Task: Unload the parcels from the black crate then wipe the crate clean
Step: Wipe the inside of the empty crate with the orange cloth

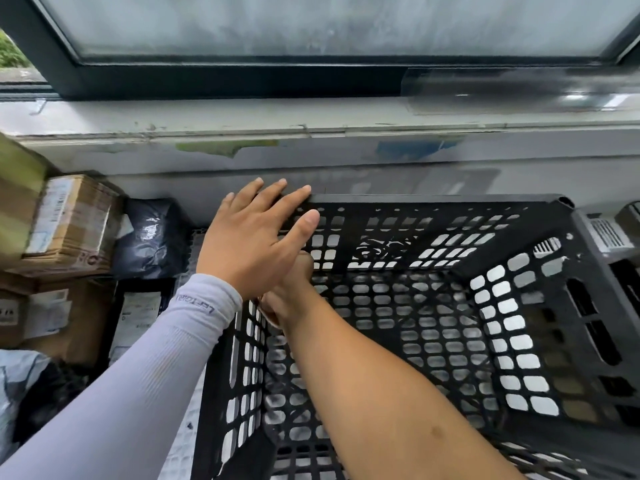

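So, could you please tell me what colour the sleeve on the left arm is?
The sleeve is pale lavender-grey with dark lettering near the wrist, seen in the head view.

Black crate: hard moulded plastic, matt, perforated lattice walls and floor, dusty grey film on floor. Left sleeve: pale lilac ribbed knit cloth, matt. Cardboard boxes at far left: brown corrugated paperboard, matt, taped, white paper labels. Dark poly mailer beside them: thin plastic film, glossy, wrinkled. Window frame: dark, smooth, looks like metal. Window glass: frosted, smeared. Sill: painted, worn, scuffed.
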The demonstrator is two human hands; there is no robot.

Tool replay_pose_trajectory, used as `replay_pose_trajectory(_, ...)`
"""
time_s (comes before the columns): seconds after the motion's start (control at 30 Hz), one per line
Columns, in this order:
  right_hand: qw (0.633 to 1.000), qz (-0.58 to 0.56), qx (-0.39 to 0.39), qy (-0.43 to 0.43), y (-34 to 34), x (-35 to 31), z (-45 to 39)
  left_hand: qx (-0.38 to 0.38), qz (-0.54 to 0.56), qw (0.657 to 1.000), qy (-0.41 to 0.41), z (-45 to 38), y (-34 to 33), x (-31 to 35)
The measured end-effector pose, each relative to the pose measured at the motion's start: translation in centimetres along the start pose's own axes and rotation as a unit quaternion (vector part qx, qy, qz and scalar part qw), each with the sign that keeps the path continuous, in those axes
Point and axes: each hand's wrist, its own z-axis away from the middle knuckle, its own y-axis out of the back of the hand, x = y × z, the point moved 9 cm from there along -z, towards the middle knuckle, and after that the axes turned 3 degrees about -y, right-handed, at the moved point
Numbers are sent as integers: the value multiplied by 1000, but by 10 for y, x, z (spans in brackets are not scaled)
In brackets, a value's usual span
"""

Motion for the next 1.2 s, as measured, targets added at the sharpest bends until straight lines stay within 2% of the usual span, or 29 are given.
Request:
replay_pose_trajectory(0.07, 998, -40, -20, -38, 0, 16, -8, -2, -5, 1000, -1, -1, 0, 0)
replay_pose_trajectory(0.13, 998, -38, -7, -55, 8, 19, -10, -2, -8, 1000, -2, -1, 0, 0)
replay_pose_trajectory(0.2, 998, -16, -28, -62, 4, 16, -1, -2, -11, 1000, -4, 0, 0, 1)
replay_pose_trajectory(0.3, 995, 1, -88, -50, -7, 10, 15, 0, -12, 1000, -4, -1, 0, 1)
replay_pose_trajectory(0.4, 984, -41, -169, -33, -28, -3, 38, 3, -15, 1000, -3, -1, 0, 0)
replay_pose_trajectory(0.5, 978, -68, -191, -43, -36, -6, 47, 1, -13, 1000, 0, 0, 0, 2)
replay_pose_trajectory(0.77, 989, 16, -144, -26, -22, -11, 56, -5, -14, 1000, -4, 1, 1, 3)
replay_pose_trajectory(0.87, 983, 79, -167, 5, -20, -5, 40, -6, -8, 1000, -3, 1, 0, 1)
replay_pose_trajectory(0.93, 987, 121, -99, 38, -12, -7, 33, -5, -5, 1000, -4, 1, 0, 0)
replay_pose_trajectory(0.97, 988, 120, -88, 27, -13, -6, 37, -4, -4, 1000, -5, 1, -1, 0)
replay_pose_trajectory(1.07, 978, 177, -71, 85, -9, -8, 28, 1, -1, 1000, -8, 0, -1, 1)
replay_pose_trajectory(1.13, 979, 168, -99, 57, -2, 3, 12, 2, 0, 1000, -9, -1, 0, 0)
replay_pose_trajectory(1.2, 981, 169, -93, 5, 7, 14, 0, 4, -3, 1000, -11, -1, 0, -1)
